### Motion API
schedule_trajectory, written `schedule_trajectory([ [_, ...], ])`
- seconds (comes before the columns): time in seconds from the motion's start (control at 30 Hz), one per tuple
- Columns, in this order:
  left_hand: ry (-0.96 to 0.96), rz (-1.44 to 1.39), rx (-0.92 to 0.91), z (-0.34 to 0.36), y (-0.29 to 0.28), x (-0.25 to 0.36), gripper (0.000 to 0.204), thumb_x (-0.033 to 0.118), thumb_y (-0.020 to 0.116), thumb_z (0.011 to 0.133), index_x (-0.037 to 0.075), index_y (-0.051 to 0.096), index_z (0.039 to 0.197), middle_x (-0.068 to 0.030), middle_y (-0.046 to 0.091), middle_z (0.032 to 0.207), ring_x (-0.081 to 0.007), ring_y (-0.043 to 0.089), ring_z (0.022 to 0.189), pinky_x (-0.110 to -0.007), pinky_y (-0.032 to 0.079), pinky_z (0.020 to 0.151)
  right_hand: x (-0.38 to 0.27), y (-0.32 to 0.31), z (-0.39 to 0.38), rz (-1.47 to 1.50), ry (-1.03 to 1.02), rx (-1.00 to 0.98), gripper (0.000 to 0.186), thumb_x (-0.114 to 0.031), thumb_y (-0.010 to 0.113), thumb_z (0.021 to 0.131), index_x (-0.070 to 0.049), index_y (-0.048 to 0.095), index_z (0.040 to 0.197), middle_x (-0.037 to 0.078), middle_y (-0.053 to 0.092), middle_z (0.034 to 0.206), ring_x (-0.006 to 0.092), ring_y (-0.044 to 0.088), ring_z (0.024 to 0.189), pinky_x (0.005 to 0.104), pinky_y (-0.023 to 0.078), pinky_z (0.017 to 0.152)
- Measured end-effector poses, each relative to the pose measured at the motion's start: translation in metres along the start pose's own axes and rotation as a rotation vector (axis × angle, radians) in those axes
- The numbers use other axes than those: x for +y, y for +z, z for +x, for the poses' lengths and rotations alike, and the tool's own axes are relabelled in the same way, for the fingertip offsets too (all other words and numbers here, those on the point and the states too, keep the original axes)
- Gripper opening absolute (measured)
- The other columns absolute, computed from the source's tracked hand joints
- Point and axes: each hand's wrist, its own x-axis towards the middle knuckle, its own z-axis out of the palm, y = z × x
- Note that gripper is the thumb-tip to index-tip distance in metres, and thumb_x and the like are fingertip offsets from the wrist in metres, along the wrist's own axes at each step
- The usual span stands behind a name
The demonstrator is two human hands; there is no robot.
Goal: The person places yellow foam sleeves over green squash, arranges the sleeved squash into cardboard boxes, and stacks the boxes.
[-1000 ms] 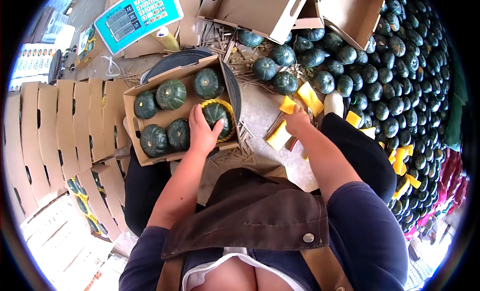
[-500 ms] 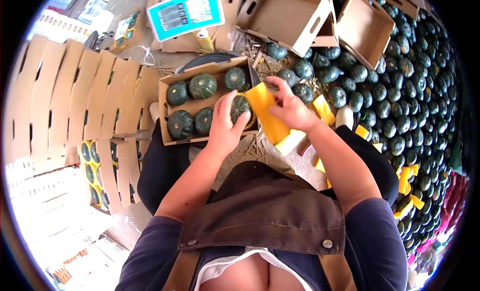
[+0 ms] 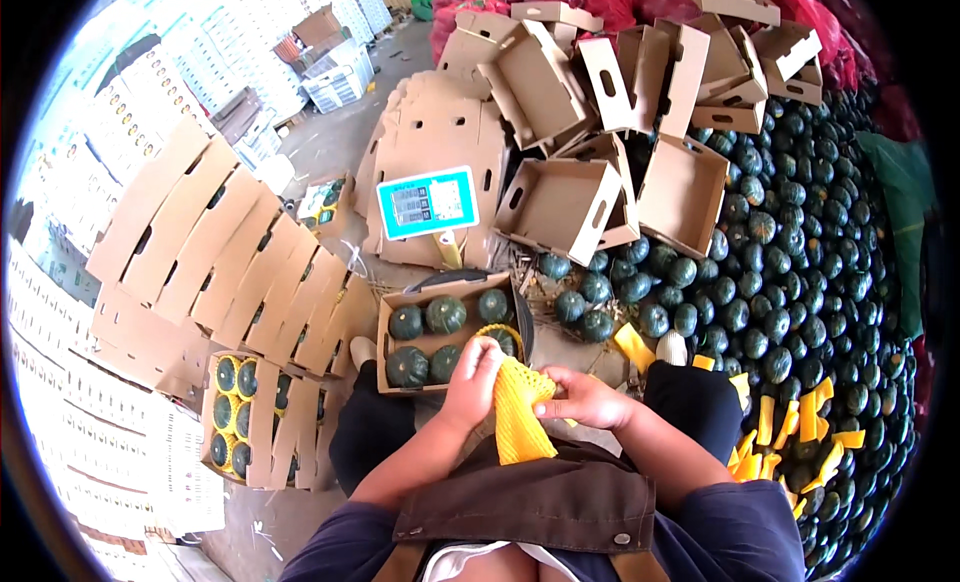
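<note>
Head-worn fisheye, facing down, rim unclear

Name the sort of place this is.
Probably a produce packing area: heaped dark green squashes, empty cardboard boxes, and a yellow net sleeve like those around squashes in a packed box.

No legible text — scale panel [image 3: 428, 202] blurred

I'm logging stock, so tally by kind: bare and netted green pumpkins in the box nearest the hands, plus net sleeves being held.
Bare green pumpkins in the box: 5
Netted green pumpkin, partly hidden by the left hand: 1
Yellow net sleeve, held: 1
Total: 7
</note>
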Motion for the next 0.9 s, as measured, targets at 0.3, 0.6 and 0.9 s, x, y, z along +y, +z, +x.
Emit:
schedule_trajectory([
  [0.3, -0.176, 0.769, -0.106, -0.007, 0.0, -0.001, 0.031, 0.0, 0.067, 0.07, 0.006, 0.054, 0.097, -0.009, 0.057, 0.089, -0.0161, 0.055, 0.085, -0.029, 0.045, 0.076, 0.008, -0.009, -0.002, -0.858, -0.434, 0.668, 0.028, -0.004, 0.065, 0.064, -0.003, 0.05, 0.087, 0.017, 0.05, 0.082, 0.0389, 0.051, 0.072, 0.0399, 0.044, 0.063],
  [0.6, 0.178, 0.567, 0.136, 0.012, 0.005, -0.056, 0.033, -0.002, 0.064, 0.071, 0.005, 0.047, 0.099, -0.0103, 0.058, 0.087, -0.0213, 0.058, 0.081, -0.029, 0.045, 0.073, 0.049, -0.01, 0.037, 0.271, 0.034, 0.338, 0.036, -0.026, 0.047, 0.094, 0.002, 0.049, 0.116, 0.006, 0.057, 0.105, 0.0103, 0.049, 0.1, 0.0241, 0.038, 0.089],
  [0.9, -0.778, -1.225, -0.358, 0.005, -0.025, -0.064, 0.033, 0.035, 0.044, 0.092, 0.011, 0.054, 0.113, -0.0038, 0.06, 0.087, -0.0137, 0.044, 0.052, -0.023, 0.032, 0.04, 0.041, -0.017, 0.06, 0.819, 0.013, 0.261, 0.033, -0.031, 0.049, 0.092, -0.002, 0.052, 0.107, 0.007, 0.059, 0.102, 0.0165, 0.057, 0.095, 0.0311, 0.045, 0.085],
])
